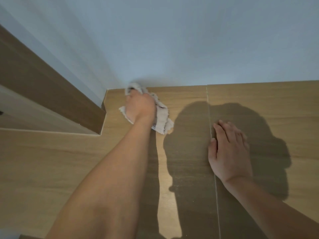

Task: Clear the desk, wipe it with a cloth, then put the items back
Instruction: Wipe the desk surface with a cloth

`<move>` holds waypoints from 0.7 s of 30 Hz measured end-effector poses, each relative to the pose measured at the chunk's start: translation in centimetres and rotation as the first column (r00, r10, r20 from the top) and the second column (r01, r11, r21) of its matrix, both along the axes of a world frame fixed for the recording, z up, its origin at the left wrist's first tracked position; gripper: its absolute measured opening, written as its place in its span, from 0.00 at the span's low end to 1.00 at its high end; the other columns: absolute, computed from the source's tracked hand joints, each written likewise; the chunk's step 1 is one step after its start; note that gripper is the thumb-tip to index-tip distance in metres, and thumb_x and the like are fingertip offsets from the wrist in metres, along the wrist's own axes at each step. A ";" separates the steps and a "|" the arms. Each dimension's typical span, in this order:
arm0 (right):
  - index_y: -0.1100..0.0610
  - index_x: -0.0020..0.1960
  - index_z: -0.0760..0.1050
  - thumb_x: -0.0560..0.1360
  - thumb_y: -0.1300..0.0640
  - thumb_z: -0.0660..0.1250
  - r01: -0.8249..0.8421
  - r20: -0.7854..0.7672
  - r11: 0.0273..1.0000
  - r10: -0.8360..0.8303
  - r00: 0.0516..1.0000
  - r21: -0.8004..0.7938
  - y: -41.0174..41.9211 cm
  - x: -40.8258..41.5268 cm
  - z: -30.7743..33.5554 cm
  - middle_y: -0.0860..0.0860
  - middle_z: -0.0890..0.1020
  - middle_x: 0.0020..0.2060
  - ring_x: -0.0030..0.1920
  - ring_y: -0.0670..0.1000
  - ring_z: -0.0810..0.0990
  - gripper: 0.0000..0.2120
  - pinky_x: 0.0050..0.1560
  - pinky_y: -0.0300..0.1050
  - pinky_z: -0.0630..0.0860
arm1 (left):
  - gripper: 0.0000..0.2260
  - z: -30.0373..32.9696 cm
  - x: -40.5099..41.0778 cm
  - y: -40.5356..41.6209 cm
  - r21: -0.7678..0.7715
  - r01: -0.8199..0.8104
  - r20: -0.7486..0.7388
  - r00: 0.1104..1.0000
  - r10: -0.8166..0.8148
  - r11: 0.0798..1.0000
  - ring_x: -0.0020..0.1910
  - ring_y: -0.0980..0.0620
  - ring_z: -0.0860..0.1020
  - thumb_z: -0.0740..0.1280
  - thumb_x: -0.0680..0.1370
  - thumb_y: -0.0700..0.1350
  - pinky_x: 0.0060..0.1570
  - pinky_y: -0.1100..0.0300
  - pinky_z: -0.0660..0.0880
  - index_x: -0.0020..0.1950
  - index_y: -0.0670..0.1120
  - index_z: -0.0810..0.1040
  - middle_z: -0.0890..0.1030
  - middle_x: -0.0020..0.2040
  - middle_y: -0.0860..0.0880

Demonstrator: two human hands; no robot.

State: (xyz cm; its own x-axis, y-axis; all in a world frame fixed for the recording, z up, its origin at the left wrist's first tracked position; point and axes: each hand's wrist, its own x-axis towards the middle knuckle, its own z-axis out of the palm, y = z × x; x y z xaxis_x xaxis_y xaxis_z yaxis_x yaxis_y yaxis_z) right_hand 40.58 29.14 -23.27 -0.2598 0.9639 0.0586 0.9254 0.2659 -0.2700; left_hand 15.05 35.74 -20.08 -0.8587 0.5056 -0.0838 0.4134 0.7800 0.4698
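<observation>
So the left hand (139,107) is stretched way out to the far left corner of the desk (60,161), right where the top meets the pale blue wall (172,40). It's got a whitish cloth (163,119) bunched up under it, fingers curled round the wad and pressing it down on the wood. Part of the cloth pokes out past the knuckles toward the wall, and a bigger flap trails out on the right side of the wrist, lying flat on the surface. There's a bit of dark pattern on the fabric but it's too blurry to make out.

The right hand (229,152) is just planted flat on the desk, palm down, fingers straight and close together, holding nothing. It sits right beside a thin seam (209,118) running front to back across the top, thumb touching that line.

Both arms are bare. Their shadow, plus a head-shaped one, falls across the wood between and around the hands. On the left a brown panel (43,83) runs along the wall, and the desk is notched around it.
</observation>
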 end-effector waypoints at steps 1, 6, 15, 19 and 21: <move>0.59 0.73 0.69 0.80 0.50 0.49 -0.002 -0.002 1.000 0.002 1.000 0.003 0.0 0.0 0.0 0.54 0.71 0.72 0.75 0.55 0.64 0.26 0.77 0.56 0.57 | 0.20 0.1 0.5 -0.1 0.010 0.051 0.001 0.999 -0.051 0.999 0.65 0.40 0.75 0.54 0.84 0.47 0.58 0.50 0.72 0.73 0.39 0.67 0.74 0.69 0.40; 0.59 0.72 0.70 0.80 0.51 0.50 -0.011 -0.002 1.000 0.011 1.000 -0.002 0.1 0.0 0.2 0.55 0.72 0.72 0.74 0.55 0.65 0.25 0.76 0.56 0.58 | 0.24 0.3 -4.2 -2.6 -0.030 -0.182 -0.174 0.969 0.174 0.983 0.70 0.36 0.70 0.57 0.83 0.46 0.67 0.45 0.66 0.77 0.38 0.59 0.65 0.74 0.37; 0.59 0.71 0.71 0.80 0.52 0.50 0.001 -0.029 0.999 0.000 1.000 0.042 0.2 0.1 -0.5 0.54 0.73 0.71 0.74 0.55 0.66 0.25 0.76 0.54 0.56 | 0.22 -0.5 -3.0 3.3 -0.005 -0.224 -0.034 0.974 0.223 0.975 0.73 0.40 0.68 0.56 0.83 0.50 0.70 0.50 0.63 0.74 0.40 0.66 0.68 0.74 0.39; 0.59 0.72 0.71 0.80 0.52 0.50 -0.001 -0.014 0.999 0.002 1.000 0.034 0.0 0.2 -0.3 0.54 0.72 0.71 0.74 0.54 0.66 0.25 0.76 0.54 0.56 | 0.18 -1.4 -0.5 -0.9 0.031 0.301 -0.290 0.915 -0.279 0.953 0.56 0.41 0.78 0.58 0.81 0.52 0.50 0.52 0.72 0.60 0.41 0.78 0.80 0.58 0.40; 0.59 0.72 0.70 0.80 0.52 0.50 -0.005 -0.008 0.999 0.006 1.000 0.032 0.0 0.2 -0.3 0.54 0.72 0.72 0.75 0.54 0.65 0.25 0.77 0.53 0.55 | 0.16 -1.2 -0.6 -2.9 0.006 0.691 -0.391 0.667 -0.634 0.723 0.50 0.43 0.77 0.59 0.80 0.51 0.47 0.54 0.69 0.59 0.43 0.79 0.79 0.53 0.43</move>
